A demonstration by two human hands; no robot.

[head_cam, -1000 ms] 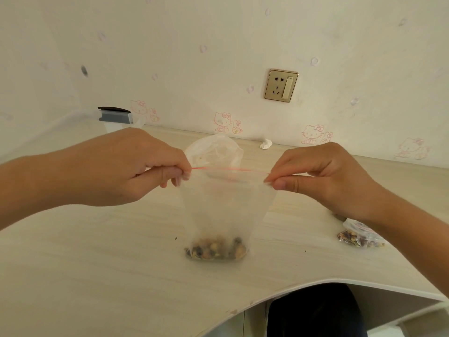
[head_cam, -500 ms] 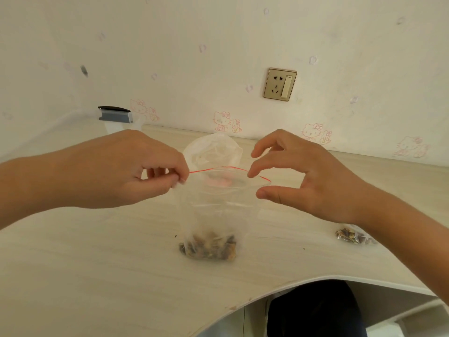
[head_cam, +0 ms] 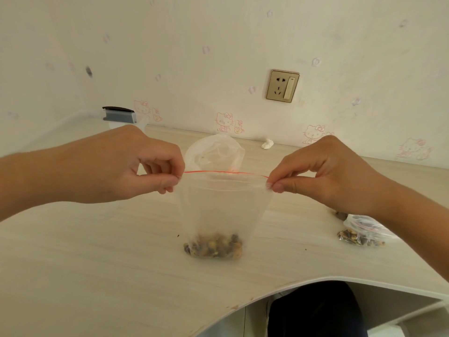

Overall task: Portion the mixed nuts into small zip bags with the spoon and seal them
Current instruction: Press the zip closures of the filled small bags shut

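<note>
- Zip bag, small and clear, is held upright over the middle of the surface, stretched flat between the two hands by its top corners
- Its red-lined top edge is drawn taut in a nearly level line from one hand to the other; whether the zip strip below that line is pressed closed cannot be told
- Mixed nuts are gathered in a small heap at the bottom of the zip bag, low against the surface; whether the bottom touches the surface cannot be told
- The left hand is closed in a pinch: the left top corner is gripped between thumb and forefinger, with the remaining fingers curled in beneath
- The right hand is likewise closed in a pinch on the right top corner, the thumb on the near side, the other fingers bent just behind the forefinger
- A second small bag with nuts in it is seen lying on the surface to the right, partly hidden by the right forearm and well apart from the held one
- A larger crumpled plastic bag is seen behind the zip bag, nearer the wall
- A few dark crumbs are scattered on the surface beside the nuts
- A wall socket is set above and to the right, and a crumpled white scrap lies at the foot of the wall
</note>
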